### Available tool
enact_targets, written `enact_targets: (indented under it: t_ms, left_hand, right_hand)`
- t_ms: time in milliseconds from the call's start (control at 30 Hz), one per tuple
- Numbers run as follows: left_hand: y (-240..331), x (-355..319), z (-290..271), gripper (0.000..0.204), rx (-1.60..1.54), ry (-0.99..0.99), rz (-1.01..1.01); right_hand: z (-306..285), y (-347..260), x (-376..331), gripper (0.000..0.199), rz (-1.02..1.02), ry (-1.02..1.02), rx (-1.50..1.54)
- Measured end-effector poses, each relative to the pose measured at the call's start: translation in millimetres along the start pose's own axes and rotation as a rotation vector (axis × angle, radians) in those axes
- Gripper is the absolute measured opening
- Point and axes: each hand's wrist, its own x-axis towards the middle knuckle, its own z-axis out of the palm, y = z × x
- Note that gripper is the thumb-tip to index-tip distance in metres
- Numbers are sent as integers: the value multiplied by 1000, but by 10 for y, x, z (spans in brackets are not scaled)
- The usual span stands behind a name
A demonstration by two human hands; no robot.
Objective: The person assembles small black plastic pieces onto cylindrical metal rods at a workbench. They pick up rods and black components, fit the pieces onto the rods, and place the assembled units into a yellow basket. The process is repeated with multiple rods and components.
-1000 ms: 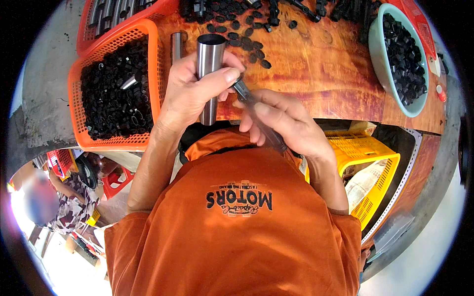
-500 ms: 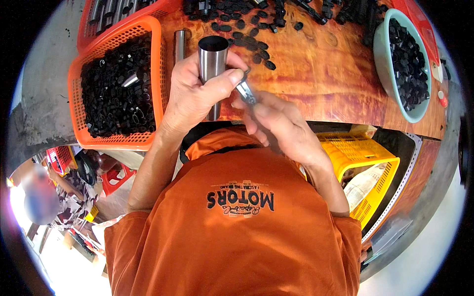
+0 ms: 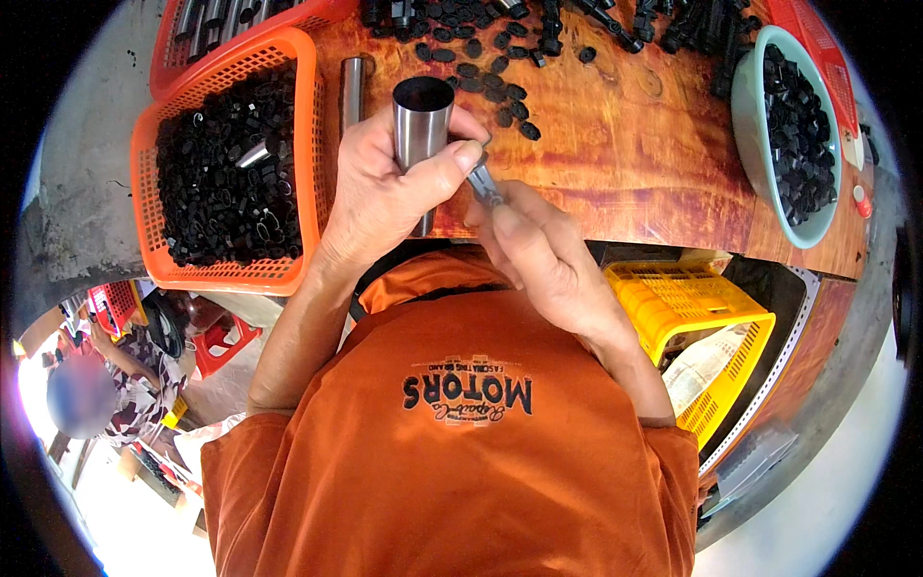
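Observation:
My left hand (image 3: 380, 192) is wrapped round a shiny metal tube (image 3: 419, 139), which stands nearly upright with its dark open end facing up. Beside the tube, close to my left thumb tip, is a small grey slotted part (image 3: 485, 181); its exact kind I cannot make out. My right hand (image 3: 548, 255) pinches the lower end of that part between thumb and fingers. Whether the part is joined to the tube is hidden behind my left thumb. Another metal tube (image 3: 353, 91) lies on the wooden table (image 3: 635, 144) just beyond my left hand.
At the left stands an orange basket (image 3: 310, 163) of small black parts, with a red basket (image 3: 159, 58) of metal tubes behind. Black oval caps (image 3: 495, 82) lie scattered ahead. A pale blue bowl (image 3: 755, 144) sits right. Below the table edge is a yellow crate (image 3: 663, 298).
My right hand has drawn slightly closer to my left, and the grey part now points more steeply. The tube in my left hand has shifted a little to the right.

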Motion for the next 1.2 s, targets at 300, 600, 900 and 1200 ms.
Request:
enact_targets:
  t_ms: [300,600,900,1200]
  left_hand:
    - [0,-65,69,13,40,54,78]
    - [39,-22,169,29,-154,254,51]
    - [248,377,30,57,-914,285,-130]
    - [325,361,193,54,-824,425,-151]
  right_hand:
    - [33,1,-44,32,-3,20,-32]
    - [58,-9,-50,31,-31,79,-12]
    - [34,108,-214,37,5,-46,-136]
    - [60,83,-178,39,10,-82,-65]
